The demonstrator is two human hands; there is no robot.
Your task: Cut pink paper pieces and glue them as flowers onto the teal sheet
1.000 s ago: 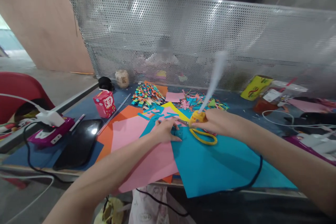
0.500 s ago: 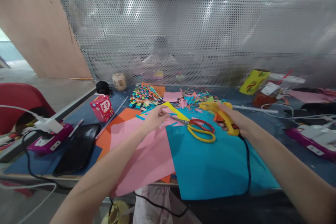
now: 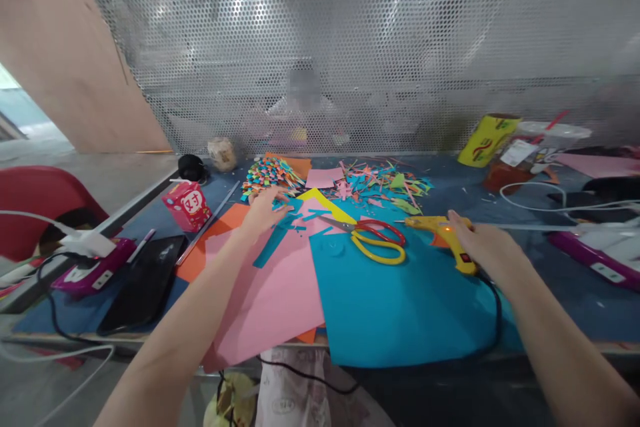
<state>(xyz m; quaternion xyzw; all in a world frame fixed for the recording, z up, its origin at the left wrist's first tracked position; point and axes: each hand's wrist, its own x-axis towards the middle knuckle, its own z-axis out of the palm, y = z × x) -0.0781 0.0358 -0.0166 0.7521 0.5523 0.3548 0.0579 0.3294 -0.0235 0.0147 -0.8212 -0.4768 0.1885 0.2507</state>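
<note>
The right hand, right of centre, touches the back of the yellow glue gun, which lies over at the blue sheet's far right edge; whether its grip is pinched around the handle or loosened, I can't make out. The left hand, left of centre, reaches beside the heap of small coloured pieces, its fingers bent, though what they pinch, if anything, is hidden. Just below lies a blue strip among cut bits, and right of those the scissors rest partly on the blue sheet. The work looks partway: a dense heap is gathered in the upper middle with loose scraps to its right, while the blue sheet and the pink sheet appear largely uncut. Half a second earlier, the gun was nearer the scissors and the left hand further right, above the cut bits; the scissors look unmoved.
</note>
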